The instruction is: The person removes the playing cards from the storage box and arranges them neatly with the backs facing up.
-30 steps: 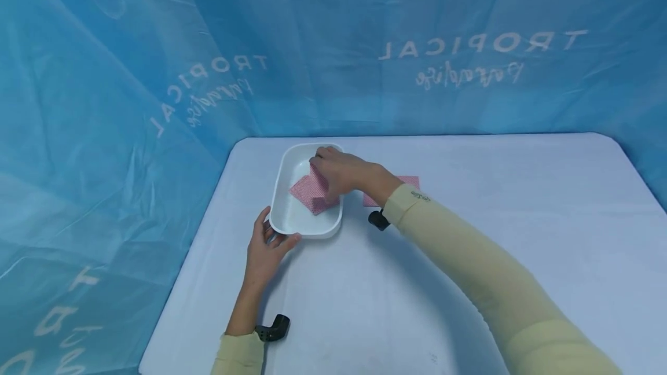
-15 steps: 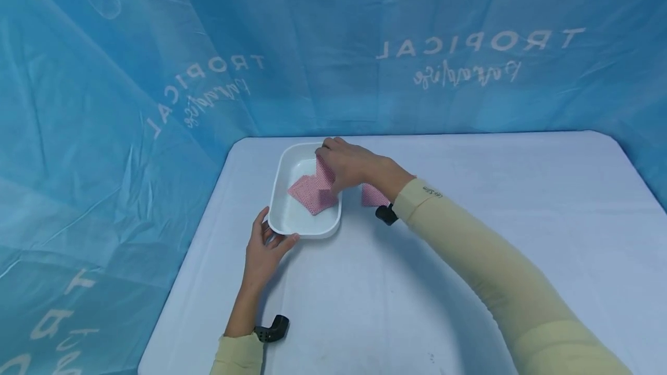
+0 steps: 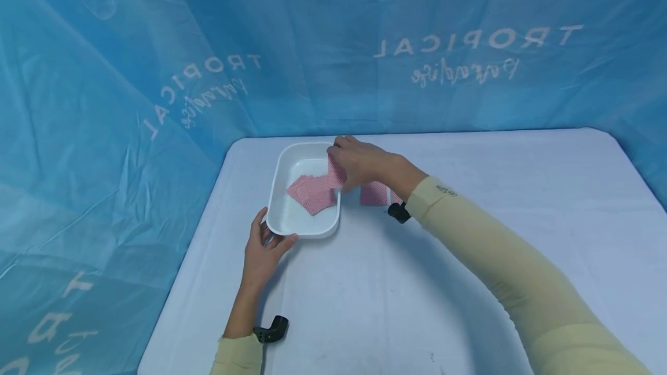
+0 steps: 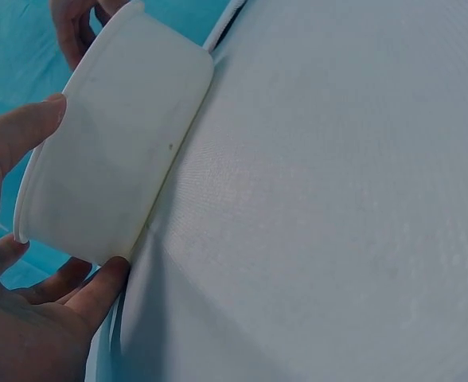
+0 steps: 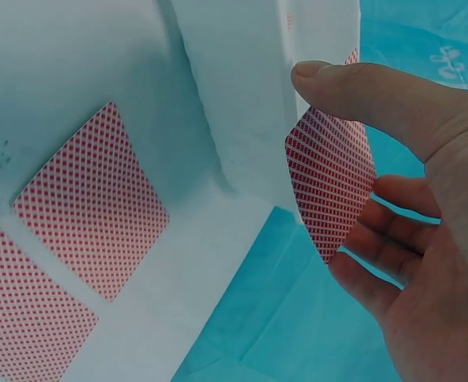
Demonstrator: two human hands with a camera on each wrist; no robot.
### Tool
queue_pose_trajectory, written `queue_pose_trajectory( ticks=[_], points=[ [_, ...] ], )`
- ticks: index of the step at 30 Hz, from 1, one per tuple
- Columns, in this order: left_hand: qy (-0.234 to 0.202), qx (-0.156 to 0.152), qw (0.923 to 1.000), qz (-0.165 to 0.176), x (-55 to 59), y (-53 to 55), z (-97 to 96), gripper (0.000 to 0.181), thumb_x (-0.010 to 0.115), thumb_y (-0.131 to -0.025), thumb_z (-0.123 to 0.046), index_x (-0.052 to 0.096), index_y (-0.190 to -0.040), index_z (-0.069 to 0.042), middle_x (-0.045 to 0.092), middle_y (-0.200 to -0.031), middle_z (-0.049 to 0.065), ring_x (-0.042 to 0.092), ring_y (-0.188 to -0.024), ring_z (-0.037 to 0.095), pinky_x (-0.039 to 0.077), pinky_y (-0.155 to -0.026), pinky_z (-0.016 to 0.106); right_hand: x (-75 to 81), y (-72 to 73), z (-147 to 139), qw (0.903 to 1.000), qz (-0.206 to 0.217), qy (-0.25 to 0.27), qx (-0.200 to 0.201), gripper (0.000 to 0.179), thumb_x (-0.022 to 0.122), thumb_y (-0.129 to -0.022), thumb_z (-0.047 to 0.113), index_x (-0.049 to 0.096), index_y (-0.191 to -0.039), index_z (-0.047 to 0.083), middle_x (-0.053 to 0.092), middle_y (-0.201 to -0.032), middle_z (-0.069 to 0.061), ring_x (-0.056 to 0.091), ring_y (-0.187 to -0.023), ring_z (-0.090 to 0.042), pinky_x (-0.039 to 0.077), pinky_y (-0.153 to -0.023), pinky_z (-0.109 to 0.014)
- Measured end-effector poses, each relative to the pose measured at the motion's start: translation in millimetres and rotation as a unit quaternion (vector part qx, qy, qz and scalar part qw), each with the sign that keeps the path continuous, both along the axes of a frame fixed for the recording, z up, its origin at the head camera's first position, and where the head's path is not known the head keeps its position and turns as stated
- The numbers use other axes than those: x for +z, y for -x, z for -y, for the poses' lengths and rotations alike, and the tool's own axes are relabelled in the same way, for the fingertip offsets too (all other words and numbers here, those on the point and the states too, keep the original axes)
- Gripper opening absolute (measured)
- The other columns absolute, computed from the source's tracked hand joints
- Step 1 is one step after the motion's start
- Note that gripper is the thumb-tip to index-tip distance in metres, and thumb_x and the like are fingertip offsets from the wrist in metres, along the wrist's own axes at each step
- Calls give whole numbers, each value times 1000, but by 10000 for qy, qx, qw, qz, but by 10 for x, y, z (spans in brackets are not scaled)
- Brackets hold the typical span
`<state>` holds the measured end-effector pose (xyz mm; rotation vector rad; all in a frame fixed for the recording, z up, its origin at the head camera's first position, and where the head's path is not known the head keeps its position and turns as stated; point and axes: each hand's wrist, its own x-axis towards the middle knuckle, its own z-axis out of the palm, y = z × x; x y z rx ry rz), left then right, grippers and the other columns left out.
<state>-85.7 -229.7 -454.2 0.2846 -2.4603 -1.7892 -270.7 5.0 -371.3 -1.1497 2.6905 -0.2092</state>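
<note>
My right hand point(image 3: 362, 161) pinches a red-and-white patterned playing card point(image 5: 329, 175) between thumb and fingers, over the right rim of a white plastic tub point(image 3: 278, 213). The held card is slightly bent in the right wrist view. Inside the tub lie several overlapping cards point(image 3: 311, 194) with the same pattern. My left hand point(image 3: 261, 253) grips the tub's near left corner; its thumb point(image 4: 39, 123) lies against the wall, fingers around the corner. On the table right of the tub are two face-down cards, one point(image 5: 95, 199) beside the other point(image 5: 31, 306), partly under my right forearm in the head view.
A white-covered table point(image 3: 500, 236) bears the tub and cards. Blue printed curtain sheets point(image 3: 333, 45) hang behind it and along its left side. A black wrist camera point(image 3: 272, 328) sits on the left forearm, another point(image 3: 399, 213) on the right.
My right hand has moved right with the card, from over the middle of the tub to its right rim. More of the cards inside now shows. My left hand and the tub stay put.
</note>
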Motion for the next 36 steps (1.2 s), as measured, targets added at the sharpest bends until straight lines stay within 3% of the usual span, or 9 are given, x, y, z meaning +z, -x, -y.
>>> queue_pose_trajectory(
  ticks=[9,16,18,27,36],
  points=[
    [35,-22,10000,27,12,-7,14,92,80,-80,-17,22,-152,-12,41,-142,20,51,-121,39,50,-91,36,4,1,-130,9997,91,-100,-189,89,84,-69,40,42,-141,8,41,-130,-5,36,-119,-20,46,-97,-36],
    [-25,94,9999,48,-255,62,126,95,83,-77,-27,24,-151,-24,43,-142,13,52,-121,33,50,-91,34,-15,7,-240,9994,214,-63,-282,84,85,-69,34,44,-138,9,42,-126,-3,36,-115,-19,47,-94,-35],
    [-3,119,9999,20,-286,65,125,95,83,-76,-30,25,-151,-27,44,-141,11,53,-121,31,50,-90,33,-26,2,-279,9993,242,-33,-300,83,86,-69,33,45,-137,9,42,-124,-2,37,-114,-19,47,-93,-35],
    [98,122,9998,-102,-291,61,101,95,83,-75,-35,26,-150,-28,45,-140,11,54,-119,32,52,-89,35,-81,4,-405,9993,179,-250,-233,81,85,-71,36,47,-136,6,43,-123,-4,38,-112,-20,48,-92,-36],
    [74,170,9998,-54,-300,57,96,94,83,-75,-35,26,-150,-27,45,-139,10,54,-119,30,51,-89,34,-154,54,-529,9979,181,-513,-361,86,82,-73,37,40,-142,8,40,-130,-5,36,-120,-21,46,-96,-36]
  ],
)
